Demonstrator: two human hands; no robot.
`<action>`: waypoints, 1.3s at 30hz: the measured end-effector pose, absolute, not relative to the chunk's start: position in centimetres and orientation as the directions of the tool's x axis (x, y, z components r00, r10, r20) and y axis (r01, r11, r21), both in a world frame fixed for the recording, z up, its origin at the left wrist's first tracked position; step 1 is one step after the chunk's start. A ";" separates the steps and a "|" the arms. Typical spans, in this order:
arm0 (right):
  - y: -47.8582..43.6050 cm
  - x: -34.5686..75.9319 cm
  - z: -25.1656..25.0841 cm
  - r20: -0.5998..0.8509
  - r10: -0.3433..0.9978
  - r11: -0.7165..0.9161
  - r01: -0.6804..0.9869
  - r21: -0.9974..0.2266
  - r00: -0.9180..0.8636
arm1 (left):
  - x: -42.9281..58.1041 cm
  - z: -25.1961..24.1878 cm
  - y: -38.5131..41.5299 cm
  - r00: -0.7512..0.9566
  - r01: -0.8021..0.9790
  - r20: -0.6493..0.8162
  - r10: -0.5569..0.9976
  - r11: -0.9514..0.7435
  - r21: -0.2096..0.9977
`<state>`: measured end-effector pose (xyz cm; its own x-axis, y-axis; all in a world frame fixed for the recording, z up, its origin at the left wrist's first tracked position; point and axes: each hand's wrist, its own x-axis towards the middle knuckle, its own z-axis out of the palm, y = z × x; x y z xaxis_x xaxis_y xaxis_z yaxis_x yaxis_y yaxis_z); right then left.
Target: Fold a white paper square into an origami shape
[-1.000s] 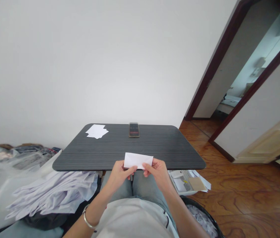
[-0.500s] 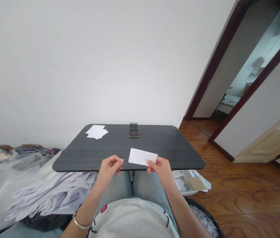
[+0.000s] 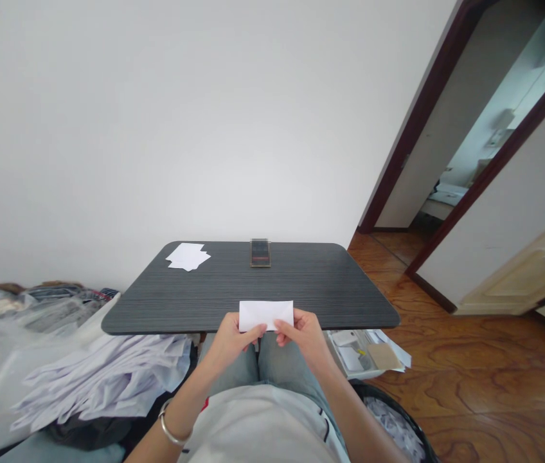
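Observation:
I hold a small white folded paper (image 3: pixel 266 314) in both hands above the near edge of a dark striped table (image 3: pixel 330 289). My left hand (image 3: pixel 234 339) pinches its lower left edge, thumb on top. My right hand (image 3: pixel 304 334) pinches its lower right edge. A silver bangle sits on my left wrist. A few white paper slips (image 3: pixel 188 256) lie at the table's far left corner. A dark phone (image 3: pixel 259 252) lies at the far middle of the table.
A heap of crumpled white paper (image 3: pixel 103 376) and plastic lies on the left. A tray of paper scraps (image 3: pixel 366 354) sits on the wooden floor at the right, and a dark bin (image 3: pixel 393 424) stands below it. An open doorway (image 3: pixel 475 141) is at the far right.
My left hand, which had let go of the paper half a second ago, has taken hold of it again. The paper has moved back left and level between both hands.

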<state>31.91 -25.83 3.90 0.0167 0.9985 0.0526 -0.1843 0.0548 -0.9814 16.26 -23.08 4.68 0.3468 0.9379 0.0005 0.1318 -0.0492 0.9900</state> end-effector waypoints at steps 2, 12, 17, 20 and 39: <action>-25.9 31.7 3.8 0.014 1.000 0.013 -0.197 -0.980 -0.005 | 16.2 4.5 -23.0 0.334 0.142 0.032 0.942 -0.084 0.986; -25.9 31.0 3.6 -0.065 0.998 -0.070 -0.247 -0.966 -0.025 | 16.5 4.8 -23.3 0.340 0.163 0.125 0.932 -0.190 0.968; -25.8 31.7 3.9 -0.050 0.998 -0.059 -0.232 -0.971 -0.044 | 16.2 5.0 -23.3 0.309 0.196 0.123 0.943 -0.190 0.962; -25.8 32.3 4.0 -0.031 0.997 -0.045 -0.223 -0.974 -0.069 | 15.9 5.0 -23.2 0.306 0.181 0.116 0.945 -0.177 0.967; -25.7 34.1 4.5 0.010 0.997 -0.011 -0.258 -0.966 -0.080 | 15.2 5.1 -22.8 0.231 0.115 0.047 0.972 -0.075 0.991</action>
<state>34.14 -25.75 4.48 -0.0800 0.9967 0.0100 -0.2580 -0.0110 -0.9661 15.15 -22.77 5.08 0.2307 0.9719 0.0470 0.1150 -0.0752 0.9905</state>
